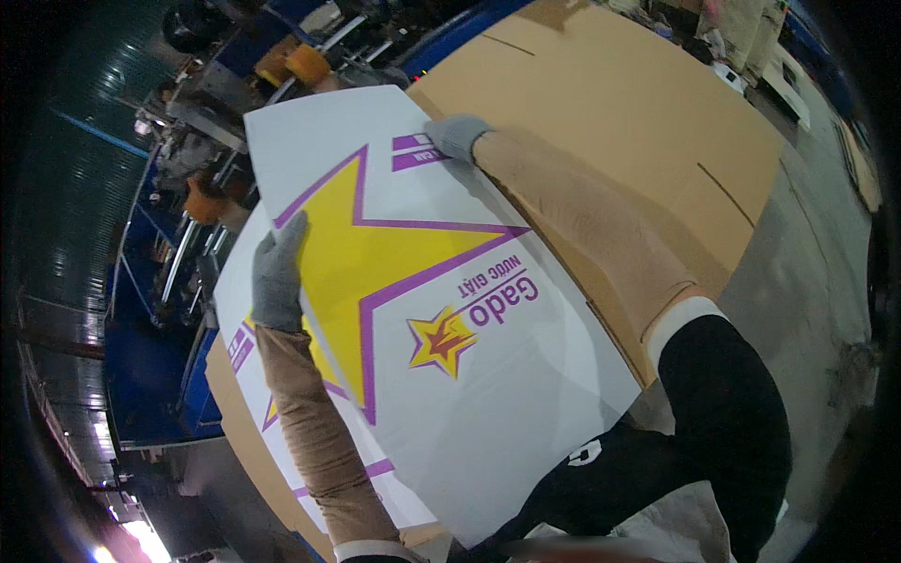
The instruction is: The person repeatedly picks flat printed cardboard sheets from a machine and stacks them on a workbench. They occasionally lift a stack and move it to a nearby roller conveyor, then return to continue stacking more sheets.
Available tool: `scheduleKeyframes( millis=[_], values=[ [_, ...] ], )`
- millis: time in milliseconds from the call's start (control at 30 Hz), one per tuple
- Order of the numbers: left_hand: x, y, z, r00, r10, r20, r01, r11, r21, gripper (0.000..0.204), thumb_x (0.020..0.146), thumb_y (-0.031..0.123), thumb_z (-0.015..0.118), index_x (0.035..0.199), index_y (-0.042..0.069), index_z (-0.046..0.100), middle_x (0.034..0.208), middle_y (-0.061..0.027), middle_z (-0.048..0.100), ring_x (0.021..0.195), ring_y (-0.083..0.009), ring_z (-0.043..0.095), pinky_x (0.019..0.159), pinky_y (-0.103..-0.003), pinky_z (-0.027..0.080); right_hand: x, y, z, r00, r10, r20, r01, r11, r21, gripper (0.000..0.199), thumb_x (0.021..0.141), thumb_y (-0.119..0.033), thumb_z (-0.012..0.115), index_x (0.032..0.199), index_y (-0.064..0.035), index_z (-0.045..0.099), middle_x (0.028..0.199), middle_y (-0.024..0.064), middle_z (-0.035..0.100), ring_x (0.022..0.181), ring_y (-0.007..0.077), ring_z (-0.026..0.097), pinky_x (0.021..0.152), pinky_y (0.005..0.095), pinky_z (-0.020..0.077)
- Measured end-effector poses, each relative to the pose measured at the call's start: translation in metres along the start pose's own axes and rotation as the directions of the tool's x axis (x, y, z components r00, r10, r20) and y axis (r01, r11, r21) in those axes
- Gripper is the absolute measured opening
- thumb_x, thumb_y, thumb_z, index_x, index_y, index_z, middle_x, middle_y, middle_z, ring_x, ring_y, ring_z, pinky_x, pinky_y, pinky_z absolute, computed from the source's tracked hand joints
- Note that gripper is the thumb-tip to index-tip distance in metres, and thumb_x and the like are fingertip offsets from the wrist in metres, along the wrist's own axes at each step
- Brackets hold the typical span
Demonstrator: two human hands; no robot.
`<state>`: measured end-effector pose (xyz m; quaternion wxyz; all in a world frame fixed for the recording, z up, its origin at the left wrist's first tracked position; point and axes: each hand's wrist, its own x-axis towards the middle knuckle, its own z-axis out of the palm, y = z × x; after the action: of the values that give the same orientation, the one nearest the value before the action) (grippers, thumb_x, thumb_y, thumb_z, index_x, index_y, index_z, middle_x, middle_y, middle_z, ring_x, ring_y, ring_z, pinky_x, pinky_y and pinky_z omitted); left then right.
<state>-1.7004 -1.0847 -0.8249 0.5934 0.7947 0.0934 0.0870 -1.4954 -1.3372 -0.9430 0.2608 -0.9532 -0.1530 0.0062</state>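
Head view: a white printed sheet [450, 310] lies on top of a stack of like sheets, bearing a large yellow star edged in purple, a smaller yellow-and-red star, purple lettering and short purple bars near its corners. Brown cardboard [619, 113] lies beside and beyond it on the right. The left hand [278, 274], in a grey glove, grips the sheet's left edge, fingers folded over it. The right hand [456, 134], also gloved, is curled closed on the far top edge. The sheet's long axis runs from upper left, by the blue machine [160, 281], to lower right.
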Motion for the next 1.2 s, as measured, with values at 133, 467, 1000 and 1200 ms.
scheduleKeyframes(
  millis=[133,467,1000,1200],
  values=[
    [0.007,-0.028,-0.006,0.987,-0.136,0.084,0.135,0.991,0.020,0.036,0.090,0.029,0.064,0.110,-0.001,0.063,0.099,-0.0057,0.066,0.084,-0.0133,0.063,0.072,-0.026,0.050,-0.003,0.005,0.002,0.988,0.132,0.079,-0.149,0.950,0.275,0.059,0.089,-0.052,0.042,0.108,-0.0009,0.066,0.113,0.0241,0.062,0.104,0.0383,0.061,0.090,0.0437,0.0452],
    [-0.041,-0.053,0.009,0.943,-0.294,0.155,0.331,0.792,-0.512,0.042,0.094,0.033,0.055,0.118,-0.001,0.056,0.110,-0.0145,0.064,0.094,-0.0197,0.065,0.076,-0.029,0.056,-0.053,0.032,-0.015,0.961,-0.123,0.246,0.011,0.911,0.412,0.072,0.085,-0.068,0.046,0.095,0.0003,0.068,0.083,0.0183,0.068,0.077,0.0302,0.066,0.070,0.0427,0.0498],
    [-0.110,-0.038,0.034,0.911,-0.412,-0.032,0.397,0.894,-0.208,0.026,0.091,0.033,0.061,0.091,0.007,0.065,0.068,-0.0001,0.061,0.050,-0.0107,0.056,0.043,-0.022,0.044,-0.204,0.039,-0.044,0.911,-0.049,0.410,-0.188,0.834,0.519,0.069,0.089,-0.064,0.045,0.084,0.0014,0.066,0.071,0.0136,0.062,0.062,0.0176,0.053,0.060,0.0348,0.0448],
    [-0.108,-0.095,0.046,0.951,0.108,-0.290,0.001,0.936,0.351,0.036,0.089,0.022,0.061,0.117,-0.001,0.055,0.108,-0.0123,0.059,0.100,-0.0218,0.056,0.088,-0.031,0.045,-0.204,0.048,-0.021,0.935,-0.126,0.332,-0.032,0.901,0.432,0.060,0.097,-0.049,0.039,0.114,0.0064,0.058,0.114,0.0254,0.060,0.107,0.0314,0.058,0.092,0.0382,0.0431]
  ],
)
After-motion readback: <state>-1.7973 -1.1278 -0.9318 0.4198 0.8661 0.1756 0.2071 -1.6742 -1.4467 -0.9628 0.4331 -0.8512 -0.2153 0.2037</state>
